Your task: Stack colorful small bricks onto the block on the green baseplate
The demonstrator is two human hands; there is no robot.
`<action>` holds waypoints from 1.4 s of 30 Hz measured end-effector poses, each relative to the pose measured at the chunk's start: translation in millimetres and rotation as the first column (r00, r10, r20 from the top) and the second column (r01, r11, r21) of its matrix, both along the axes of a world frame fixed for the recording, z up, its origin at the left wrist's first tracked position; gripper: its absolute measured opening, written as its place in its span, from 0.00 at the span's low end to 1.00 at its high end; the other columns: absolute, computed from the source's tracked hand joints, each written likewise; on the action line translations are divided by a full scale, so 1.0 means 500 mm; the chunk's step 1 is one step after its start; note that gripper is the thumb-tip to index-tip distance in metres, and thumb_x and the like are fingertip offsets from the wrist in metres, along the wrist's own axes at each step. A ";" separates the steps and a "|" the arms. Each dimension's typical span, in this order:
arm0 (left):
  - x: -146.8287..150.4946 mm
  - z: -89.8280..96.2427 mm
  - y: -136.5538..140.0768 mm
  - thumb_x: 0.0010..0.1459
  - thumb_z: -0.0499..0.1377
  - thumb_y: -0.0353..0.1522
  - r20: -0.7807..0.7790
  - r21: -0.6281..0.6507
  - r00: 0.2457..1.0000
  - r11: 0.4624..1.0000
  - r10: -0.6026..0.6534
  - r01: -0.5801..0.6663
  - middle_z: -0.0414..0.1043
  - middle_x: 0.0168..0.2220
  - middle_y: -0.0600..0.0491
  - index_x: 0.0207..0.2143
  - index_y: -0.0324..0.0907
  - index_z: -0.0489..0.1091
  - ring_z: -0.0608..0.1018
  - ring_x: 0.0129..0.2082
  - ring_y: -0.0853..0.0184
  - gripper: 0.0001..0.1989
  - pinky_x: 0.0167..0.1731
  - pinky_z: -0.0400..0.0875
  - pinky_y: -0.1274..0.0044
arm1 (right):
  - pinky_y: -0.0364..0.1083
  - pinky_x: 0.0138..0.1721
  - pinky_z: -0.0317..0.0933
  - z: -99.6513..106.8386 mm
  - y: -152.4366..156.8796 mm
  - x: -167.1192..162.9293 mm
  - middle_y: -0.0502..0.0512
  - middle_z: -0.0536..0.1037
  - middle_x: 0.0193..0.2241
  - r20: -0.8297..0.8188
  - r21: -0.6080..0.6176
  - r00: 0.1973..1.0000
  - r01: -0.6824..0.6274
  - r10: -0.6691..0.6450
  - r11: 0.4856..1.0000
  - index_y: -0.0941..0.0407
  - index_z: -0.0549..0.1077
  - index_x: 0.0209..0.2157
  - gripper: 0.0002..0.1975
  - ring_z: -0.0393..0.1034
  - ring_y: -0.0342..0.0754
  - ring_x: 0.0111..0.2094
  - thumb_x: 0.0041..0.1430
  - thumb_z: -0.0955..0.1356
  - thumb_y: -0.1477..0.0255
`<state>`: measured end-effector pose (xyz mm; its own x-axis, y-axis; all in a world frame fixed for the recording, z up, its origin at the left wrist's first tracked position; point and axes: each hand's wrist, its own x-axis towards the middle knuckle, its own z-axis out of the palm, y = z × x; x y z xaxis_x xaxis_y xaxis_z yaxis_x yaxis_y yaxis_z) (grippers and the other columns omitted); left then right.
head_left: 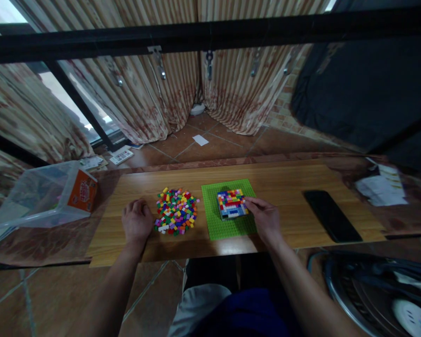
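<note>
On a green studded baseplate [212, 227] sits a low rectangular build of multicoloured toy bricks [231, 201], with white and blue rows toward me. My right hand [264, 217] is at the right edge of this build, thumb and forefinger pinched on a toy brick there; the fingertips largely hide it. Left of the baseplate lies a loose pile of small mixed-colour bricks [177, 210]. My left hand [136, 219] rests on the wooden board just left of the pile, its fingers curled in, with nothing visible in them.
A black phone [331, 215] lies on the right of the wooden board [284, 180]. A clear plastic box [52, 187] with an orange label stands at the left. Crumpled white paper [382, 187] is at the far right. A dark metal bar [210, 35] crosses beyond the board.
</note>
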<state>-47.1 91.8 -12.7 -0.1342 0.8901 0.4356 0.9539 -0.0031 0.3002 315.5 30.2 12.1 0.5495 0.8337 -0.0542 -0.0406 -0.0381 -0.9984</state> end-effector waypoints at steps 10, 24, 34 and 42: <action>0.002 0.000 -0.001 0.59 0.49 0.31 -0.010 -0.006 1.000 1.000 0.010 -0.010 0.75 0.42 0.40 0.38 0.39 0.72 0.74 0.45 0.52 0.13 0.49 0.66 0.62 | 0.47 0.32 0.66 -0.005 0.010 0.000 0.53 0.81 0.26 -0.111 -0.005 0.993 0.027 -0.027 1.000 0.55 0.81 0.27 0.12 0.72 0.46 0.26 0.38 0.76 0.65; 0.007 -0.003 -0.003 0.60 0.48 0.31 0.012 -0.023 1.000 1.000 0.010 -0.010 0.74 0.43 0.41 0.40 0.39 0.72 0.73 0.46 0.52 0.14 0.50 0.65 0.61 | 0.46 0.29 0.65 -0.010 0.022 0.003 0.52 0.80 0.22 -0.165 -0.051 0.986 -0.009 0.000 0.999 0.56 0.80 0.25 0.11 0.70 0.45 0.23 0.36 0.76 0.66; 0.013 0.003 -0.006 0.59 0.49 0.31 0.005 -0.049 1.000 0.999 0.020 -0.020 0.74 0.44 0.38 0.42 0.36 0.73 0.73 0.46 0.51 0.15 0.50 0.65 0.61 | 0.46 0.30 0.65 -0.009 0.006 0.008 0.52 0.80 0.25 -0.146 -0.015 0.989 -0.025 0.023 1.000 0.56 0.79 0.27 0.14 0.71 0.45 0.26 0.36 0.77 0.63; 0.021 0.010 -0.010 0.59 0.50 0.30 0.009 -0.091 0.999 0.994 0.053 -0.052 0.74 0.46 0.39 0.43 0.36 0.73 0.73 0.47 0.51 0.15 0.49 0.66 0.62 | 0.54 0.44 0.66 0.029 -0.038 0.002 0.60 0.77 0.43 0.582 0.025 0.805 -0.163 0.118 0.986 0.55 0.77 0.44 0.18 0.71 0.53 0.42 0.55 0.69 0.59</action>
